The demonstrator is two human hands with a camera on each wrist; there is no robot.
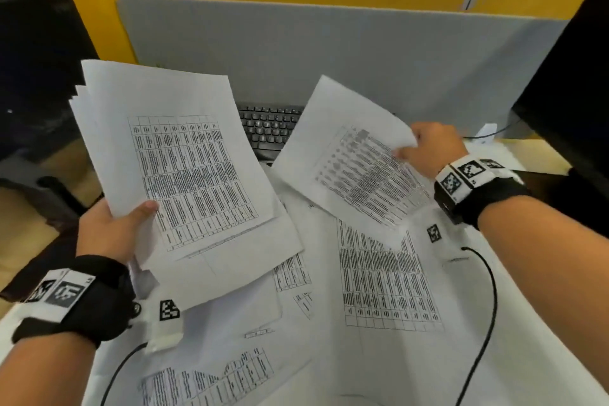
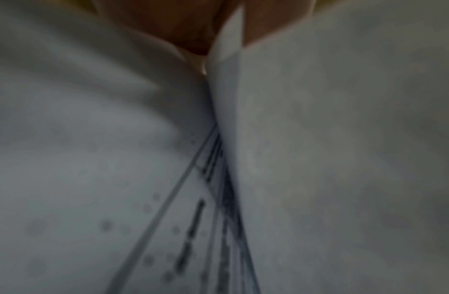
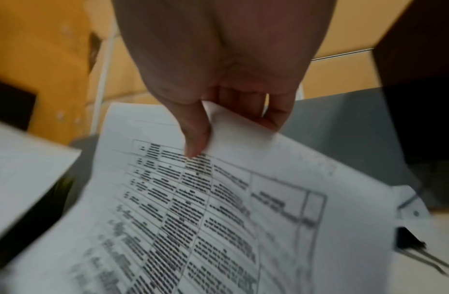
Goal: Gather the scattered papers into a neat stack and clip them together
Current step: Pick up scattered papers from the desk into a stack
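Note:
My left hand [image 1: 115, 231] grips a bundle of several printed sheets [image 1: 184, 171] by its lower left corner, thumb on top, holding it tilted above the desk. The left wrist view is filled by these sheets [image 2: 319, 159], blurred and edge-on. My right hand [image 1: 431, 148] pinches the right edge of a single printed sheet [image 1: 349, 161], lifted in the air beside the bundle. In the right wrist view my thumb [image 3: 195, 137] lies on top of that sheet [image 3: 218, 208]. More loose sheets [image 1: 389, 280] lie scattered on the desk below. A black binder clip [image 3: 409, 238] lies at the right.
A black keyboard [image 1: 268, 125] sits behind the papers, against a grey partition [image 1: 329, 49]. A dark monitor [image 1: 573, 82] stands at the right. Black cables [image 1: 487, 300] run from my wrist cameras across the papers. Yellow walls rise behind.

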